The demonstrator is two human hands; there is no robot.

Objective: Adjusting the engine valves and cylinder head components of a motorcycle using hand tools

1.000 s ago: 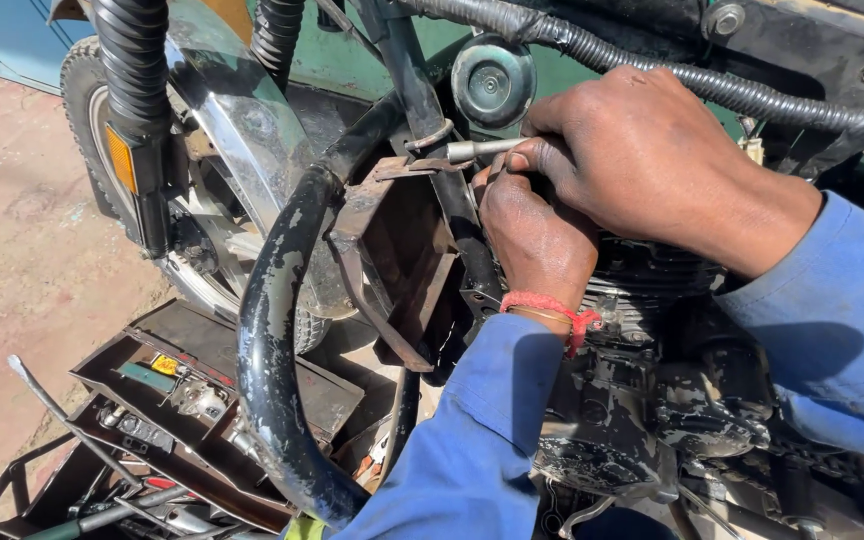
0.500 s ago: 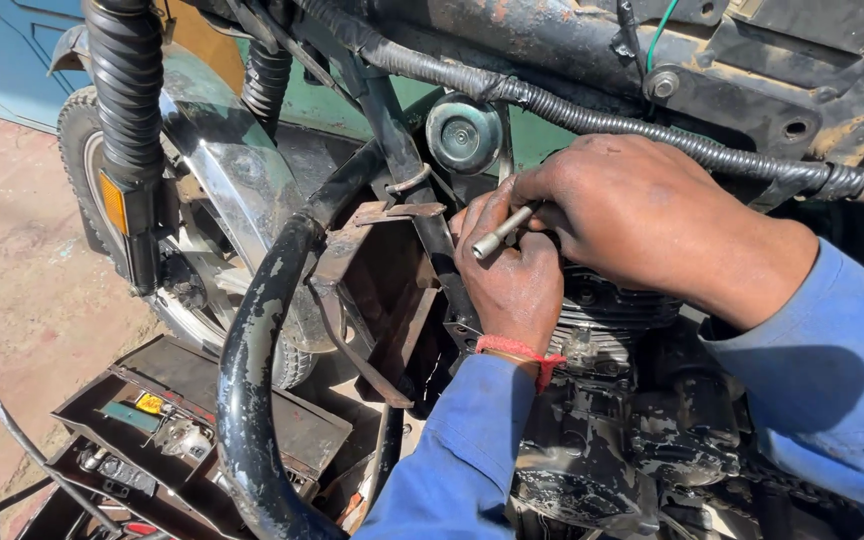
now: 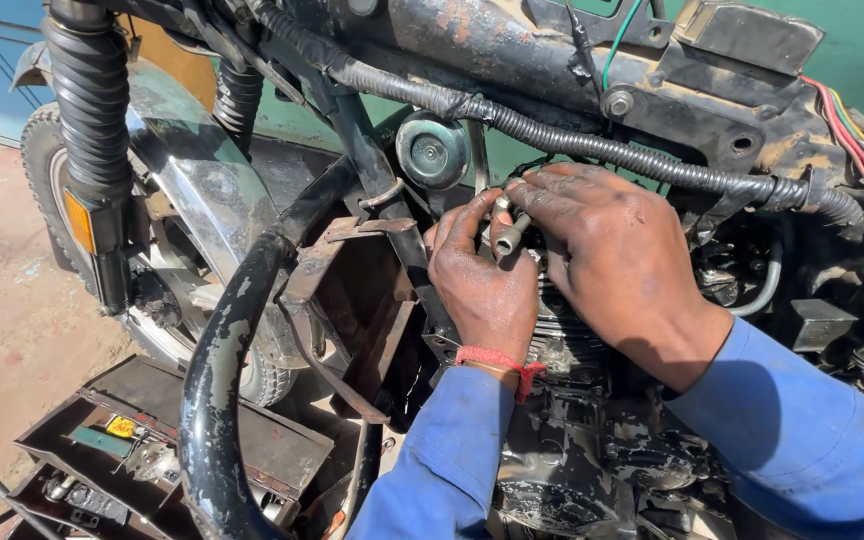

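Observation:
A small metal socket tool (image 3: pixel 508 236) sticks out between my two hands, over the motorcycle engine (image 3: pixel 572 340). My right hand (image 3: pixel 617 255) grips it from above, fingers curled round it. Beside it my left hand (image 3: pixel 482 285), with a red thread at the wrist, has its fingertips on the tool's end. Both sleeves are blue. What the tool bears on is hidden behind my fingers. A round black horn (image 3: pixel 432 152) sits just above my left hand.
A ribbed black cable conduit (image 3: pixel 572 140) runs along the rusty frame above my hands. A black crash bar (image 3: pixel 217 370) curves down at the left, ahead of the front wheel and chrome mudguard (image 3: pixel 192 190). An open toolbox (image 3: pixel 142 450) lies on the ground, lower left.
The view has shifted, so the hands and engine now sit nearer the middle of the frame. My hands have closed in together on the tool, which now points toward the camera rather than sideways.

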